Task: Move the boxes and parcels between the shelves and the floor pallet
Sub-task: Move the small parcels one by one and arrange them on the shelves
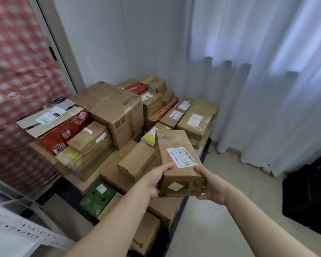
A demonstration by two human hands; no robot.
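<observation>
You hold the labelled parcel (176,156) at its near end, the left hand (153,179) and right hand (210,186) each with fingers gripping a corner. Its long axis points away from you, above the stacked boxes (117,108). Both hands are equally near.

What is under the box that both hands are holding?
The held box, gripped by the left hand and right hand, hangs above a large flat carton in the pile. The part directly beneath is covered.
</observation>
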